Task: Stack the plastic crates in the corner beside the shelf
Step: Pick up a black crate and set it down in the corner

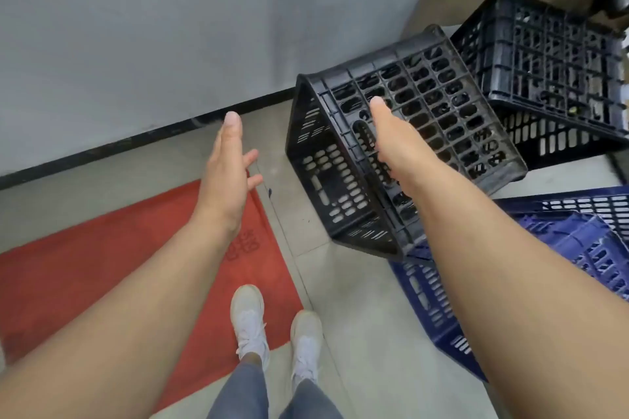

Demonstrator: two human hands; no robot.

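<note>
The nearer black crate (391,160) was tilted on edge, grid base turned up, its low corner over a blue crate (578,248), with a second black crate (551,78) lying tipped just behind it by the wall (136,27). The right hand (391,143) held it at the handle slot, fingers hidden through the opening, while the left hand (226,167) hung spread and empty above the red mat (102,265). Judged step: lifting the first crate; the next move would likely need the left hand on the opposite wall to right it.
</note>
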